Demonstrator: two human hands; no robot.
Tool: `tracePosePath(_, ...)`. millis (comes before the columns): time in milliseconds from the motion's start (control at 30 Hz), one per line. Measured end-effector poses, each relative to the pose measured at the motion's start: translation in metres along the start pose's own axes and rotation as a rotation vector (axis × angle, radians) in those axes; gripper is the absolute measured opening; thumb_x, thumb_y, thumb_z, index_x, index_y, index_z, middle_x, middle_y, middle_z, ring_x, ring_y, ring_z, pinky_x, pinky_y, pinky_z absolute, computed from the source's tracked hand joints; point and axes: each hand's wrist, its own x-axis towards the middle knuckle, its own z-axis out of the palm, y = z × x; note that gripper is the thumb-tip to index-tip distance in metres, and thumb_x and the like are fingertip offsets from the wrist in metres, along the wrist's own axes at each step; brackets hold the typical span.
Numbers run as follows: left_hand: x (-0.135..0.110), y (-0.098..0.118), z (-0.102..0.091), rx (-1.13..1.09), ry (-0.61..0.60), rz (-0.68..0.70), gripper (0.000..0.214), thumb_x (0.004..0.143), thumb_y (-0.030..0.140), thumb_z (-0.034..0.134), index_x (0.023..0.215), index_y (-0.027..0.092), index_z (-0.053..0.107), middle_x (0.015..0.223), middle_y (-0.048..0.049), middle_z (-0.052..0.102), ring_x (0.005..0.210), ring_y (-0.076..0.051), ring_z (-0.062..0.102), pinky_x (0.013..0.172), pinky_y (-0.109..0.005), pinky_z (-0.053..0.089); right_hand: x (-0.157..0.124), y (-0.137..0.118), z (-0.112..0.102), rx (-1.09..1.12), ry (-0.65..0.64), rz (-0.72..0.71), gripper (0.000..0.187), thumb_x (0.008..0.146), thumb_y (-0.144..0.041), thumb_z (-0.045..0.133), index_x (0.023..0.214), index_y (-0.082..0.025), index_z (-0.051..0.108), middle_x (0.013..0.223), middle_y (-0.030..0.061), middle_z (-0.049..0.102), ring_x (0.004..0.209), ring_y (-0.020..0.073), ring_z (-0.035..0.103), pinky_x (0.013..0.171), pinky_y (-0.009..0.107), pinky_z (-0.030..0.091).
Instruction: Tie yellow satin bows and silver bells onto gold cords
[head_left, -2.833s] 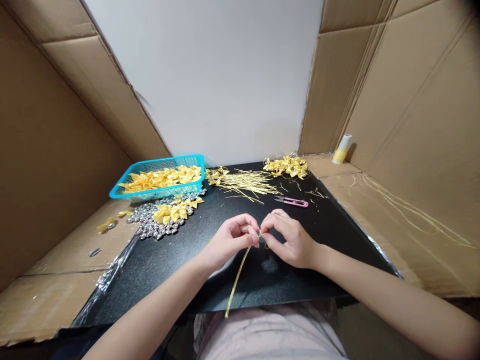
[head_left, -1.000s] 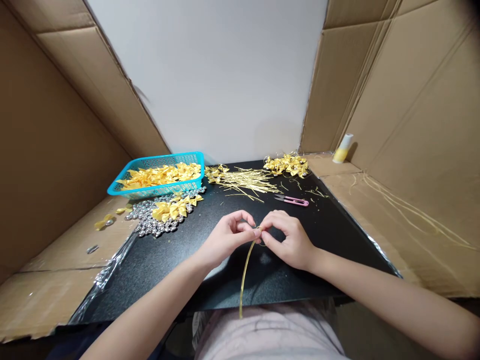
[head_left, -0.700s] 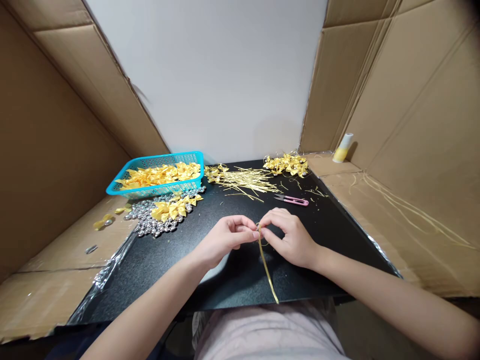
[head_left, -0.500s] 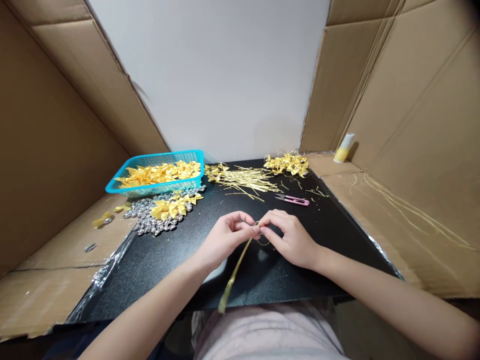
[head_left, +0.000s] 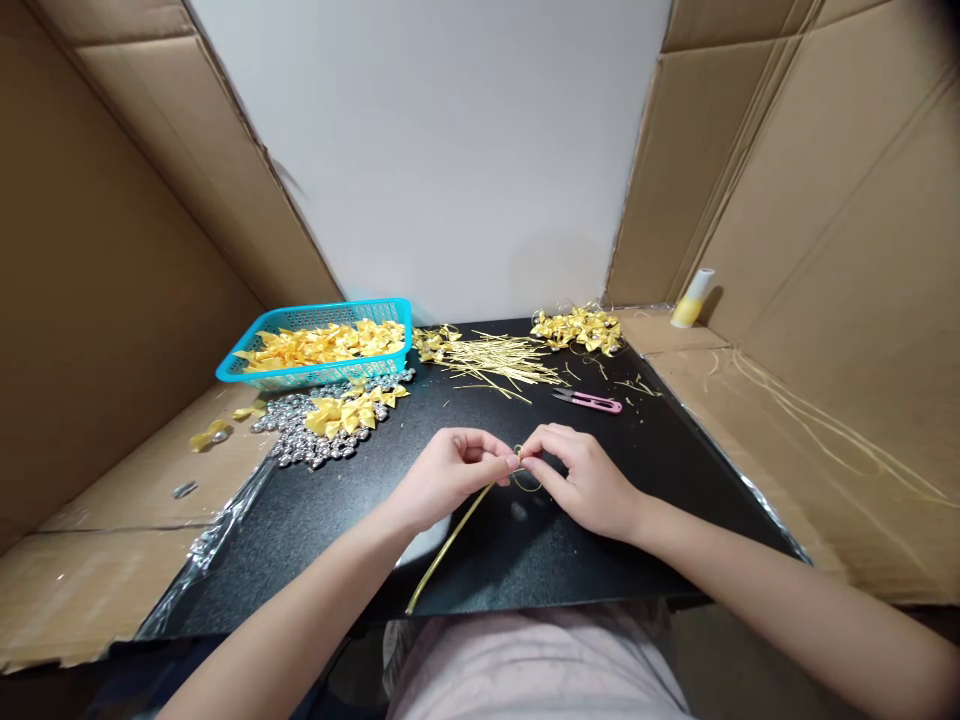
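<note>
My left hand (head_left: 461, 472) and my right hand (head_left: 581, 478) meet fingertip to fingertip above the black table (head_left: 315, 560). Between thumb and forefinger, the left pinches a gold ribbon (head_left: 451, 545), whose flat tail slants down toward the table's front edge. The right is closed at the tips on a thin gold cord (head_left: 531, 489) that hangs in a small loop below the fingers. Exactly how ribbon and cord meet is hidden by the fingertips. Beyond the right hand lie pink thread snips (head_left: 592, 402) with their blades pointing left.
A blue basket (head_left: 315, 380) of yellow bows stands back left, beside silver beads (head_left: 289, 430) with several bows on top. Gold strips (head_left: 502, 360) lie centre back, finished-looking bows with cords (head_left: 577, 328) at back right. A thread cone (head_left: 692, 300) stands on cardboard.
The ribbon's tail has swung left and now lies nearer the left forearm. Both hands keep their pinch at nearly the same spot. The view has shifted slightly.
</note>
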Motion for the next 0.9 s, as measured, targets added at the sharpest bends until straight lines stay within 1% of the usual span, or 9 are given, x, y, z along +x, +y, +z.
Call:
tracePosePath(100,-0.002,-0.001,0.000,0.103,0.039,0.096,0.024,0.070,0.034,0.072,0.081,0.012,0.074,0.060,-0.0016,0.065,0.055,-0.010,0.049,0.052,-0.021,0.033,0.000,-0.001,0.000,-0.017,-0.012,-0.028,0.013,0.090,-0.012,0.052,0.079,-0.017,0.058,0.076,0.0027,0.064,0.073,0.0159,0.057,0.070,0.029,0.041)
tracePosePath(200,-0.003,-0.004,0.001,0.232,0.084,0.187,0.020,0.073,0.032,0.071,0.081,0.014,0.077,0.064,-0.0027,0.068,0.054,-0.010,0.046,0.050,-0.022,0.031,0.000,-0.002,-0.001,-0.015,-0.006,-0.041,0.013,0.089,-0.012,0.052,0.079,-0.017,0.058,0.076,0.0026,0.064,0.073,0.0159,0.057,0.070,0.029,0.041)
tracePosePath(367,-0.003,-0.006,0.003,0.261,0.102,0.276,0.021,0.076,0.031,0.069,0.088,0.016,0.077,0.074,-0.0049,0.073,0.062,-0.013,0.054,0.056,-0.023,0.038,0.001,0.000,-0.003,0.014,0.003,-0.020,0.013,0.089,-0.012,0.053,0.079,-0.017,0.058,0.076,0.0024,0.064,0.074,0.0156,0.057,0.070,0.029,0.041)
tracePosePath(433,-0.003,-0.005,0.002,0.250,0.093,0.270,0.021,0.077,0.032,0.068,0.088,0.015,0.075,0.074,-0.0048,0.072,0.064,-0.014,0.055,0.057,-0.022,0.038,0.001,0.000,-0.003,0.019,0.000,-0.018,0.013,0.089,-0.012,0.053,0.079,-0.017,0.058,0.076,0.0025,0.064,0.074,0.0157,0.057,0.070,0.029,0.042)
tracePosePath(500,-0.003,-0.004,0.001,0.238,0.058,0.217,0.022,0.077,0.034,0.067,0.082,0.014,0.072,0.069,-0.0037,0.069,0.060,-0.012,0.053,0.054,-0.021,0.037,0.000,0.000,-0.003,0.006,-0.006,-0.036,0.013,0.089,-0.012,0.053,0.079,-0.017,0.058,0.075,0.0024,0.063,0.074,0.0157,0.057,0.070,0.029,0.041)
tracePosePath(567,-0.003,-0.001,-0.002,0.236,-0.018,0.123,0.026,0.078,0.039,0.066,0.074,0.013,0.068,0.059,-0.0006,0.062,0.051,-0.009,0.046,0.048,-0.020,0.031,0.000,0.000,-0.003,-0.010,-0.008,-0.064,0.013,0.089,-0.012,0.052,0.079,-0.018,0.058,0.075,0.0023,0.063,0.073,0.0156,0.056,0.070,0.029,0.041)
tracePosePath(633,-0.003,0.002,-0.004,0.218,-0.104,0.058,0.031,0.077,0.043,0.065,0.068,0.013,0.064,0.050,0.0038,0.052,0.045,-0.006,0.035,0.044,-0.019,0.022,0.000,0.001,-0.003,-0.020,-0.002,-0.084,0.014,0.089,-0.012,0.052,0.078,-0.018,0.058,0.075,0.0022,0.063,0.072,0.0154,0.055,0.070,0.029,0.041)
tracePosePath(700,-0.003,0.004,-0.006,0.169,-0.144,0.057,0.033,0.077,0.044,0.065,0.067,0.014,0.061,0.048,0.0064,0.045,0.044,-0.006,0.030,0.043,-0.019,0.019,0.000,0.001,-0.003,-0.022,-0.001,-0.093,0.013,0.089,-0.012,0.052,0.079,-0.018,0.058,0.074,0.0023,0.062,0.072,0.0153,0.055,0.069,0.029,0.041)
tracePosePath(900,0.001,0.001,-0.013,-0.041,-0.112,0.126,0.029,0.076,0.043,0.065,0.068,0.015,0.058,0.049,0.0078,0.039,0.045,-0.006,0.027,0.043,-0.020,0.016,0.000,0.001,-0.003,0.010,-0.023,-0.086,0.015,0.088,-0.011,0.051,0.077,-0.018,0.057,0.073,0.0021,0.062,0.069,0.0145,0.055,0.067,0.028,0.043)
